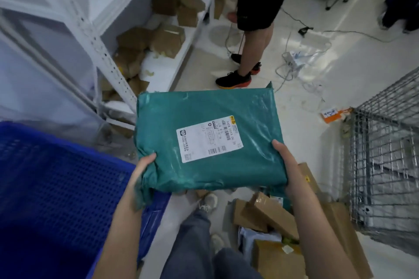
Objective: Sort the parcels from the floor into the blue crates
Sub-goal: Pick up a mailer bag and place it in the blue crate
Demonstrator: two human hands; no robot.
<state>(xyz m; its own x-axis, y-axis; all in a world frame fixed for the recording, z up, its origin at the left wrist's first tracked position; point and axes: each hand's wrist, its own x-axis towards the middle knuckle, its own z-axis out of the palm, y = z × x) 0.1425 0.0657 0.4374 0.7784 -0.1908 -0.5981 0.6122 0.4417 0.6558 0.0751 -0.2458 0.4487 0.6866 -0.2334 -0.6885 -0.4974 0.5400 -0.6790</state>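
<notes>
Green parcel (208, 140): held level, label up
Left hand (145, 165): grips near-left corner
Right hand (286, 163): grips right edge
Blue crate (56, 176): near left

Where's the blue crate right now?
In the head view the blue crate fills the lower left, below the white shelving and beside the left hand gripping the green parcel.

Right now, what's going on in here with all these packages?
A person is sorting parcels. Both hands, left and right, grip a teal plastic mailer by its near corners, shipping label facing up, held above the floor. A blue crate sits just to the left. More cardboard parcels lie on the floor below, beside a wire cage. Another person stands ahead near white shelving.
</notes>
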